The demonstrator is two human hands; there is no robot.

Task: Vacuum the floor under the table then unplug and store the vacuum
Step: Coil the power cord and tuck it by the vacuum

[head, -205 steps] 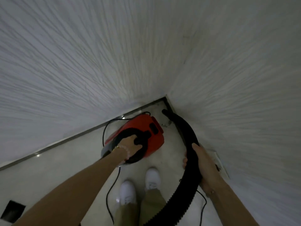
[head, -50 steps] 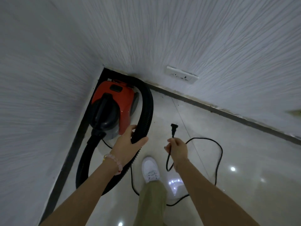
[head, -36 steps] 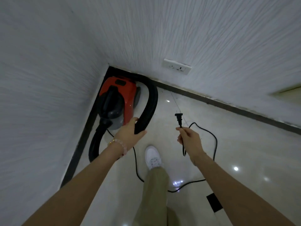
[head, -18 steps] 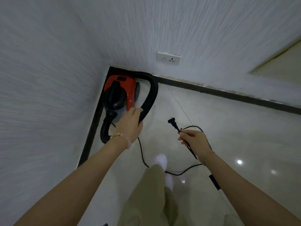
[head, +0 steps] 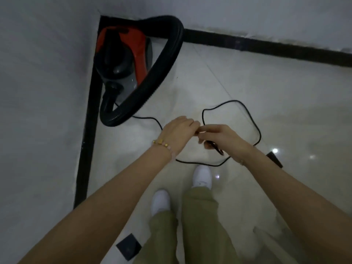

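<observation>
Seen from above, two bare forearms reach forward and down, and the hands meet over a pale glossy floor (head: 247, 77). The left hand (head: 179, 133), with a beaded bracelet (head: 163, 144) at the wrist, has its fingers curled and pinched toward the right hand (head: 219, 137). The fingertips of both hands touch at one spot, gripping a thin black power cord (head: 245, 111). A short dark end of the cord, probably the plug, sticks out beneath the right palm; motion blur hides its detail.

From the hands, the cord loops out ahead and to the right across the floor, curves back beneath the wrists, then runs off to the left toward the vacuum (head: 123, 60).

The vacuum, a red canister with a black handle, sits well ahead and left of the hands, tucked into the corner where two white walls meet. Its thick black ribbed hose (head: 162, 63) curls around the right side of the body and ends in a bend on the floor nearer the hands.

Below the hands, two white shoes (head: 202, 177) and olive trousers show.
</observation>
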